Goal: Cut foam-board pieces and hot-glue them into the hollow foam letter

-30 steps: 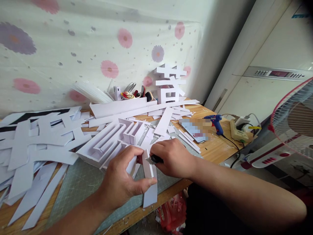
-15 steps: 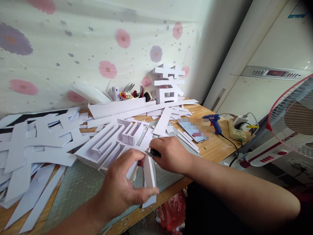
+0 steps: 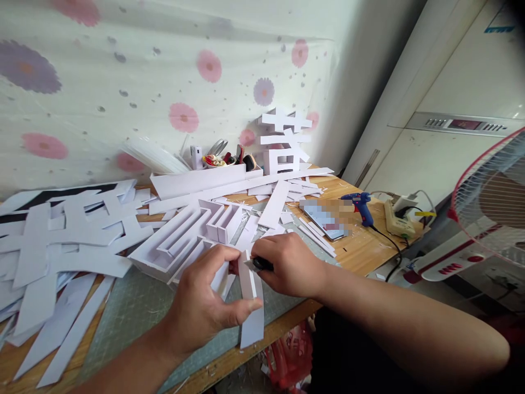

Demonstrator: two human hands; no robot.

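Between thumb and fingers, my left hand grips a white foam board piece and holds it upright above the cutting mat. My right hand is closed around the dark handle of a utility knife. The knife's blade lies at the piece's upper edge; whether it cuts in is too small to tell. Just beyond my left hand sits a white foam board structure with raised walls. Below the held piece, a flat white strip reaches the table's front edge.
Cut white pieces pile up at left. A blue glue gun, a phone and a power strip lie at right. An assembled white character stands at the back. A fan is beyond the table's right side.
The knife and my right hand have shifted slightly down and right, with the blade lower along the piece's edge. My left hand keeps its hold. The whole view has shifted a little.
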